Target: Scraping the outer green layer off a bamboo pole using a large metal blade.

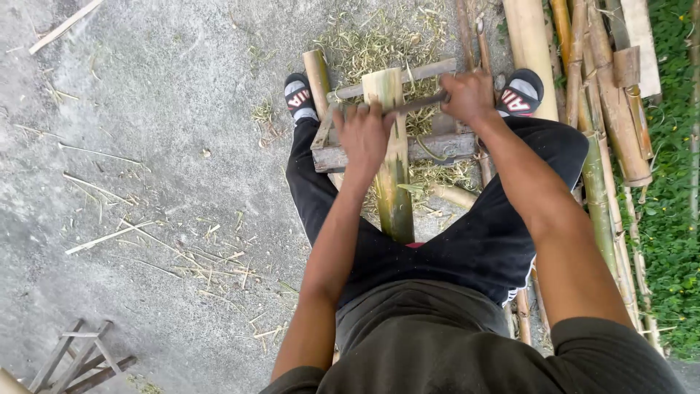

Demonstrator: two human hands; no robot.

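Note:
A green bamboo pole (394, 186) runs from between my knees out over a small wooden frame (329, 156) on the ground. A dark blade (417, 104) lies across the pole's cut top. My left hand (363, 136) presses down on the blade's near end over the pole. My right hand (468, 95) is closed around the blade's handle on the right. Both of my feet, in sandals, rest beside the frame.
Bamboo shavings (379, 44) litter the concrete around the frame. Several long bamboo poles (599, 138) lie stacked on the right, with grass (674, 175) beyond them. Thin splinters (138, 237) are scattered at left. A wooden rack (80, 359) sits at the bottom left.

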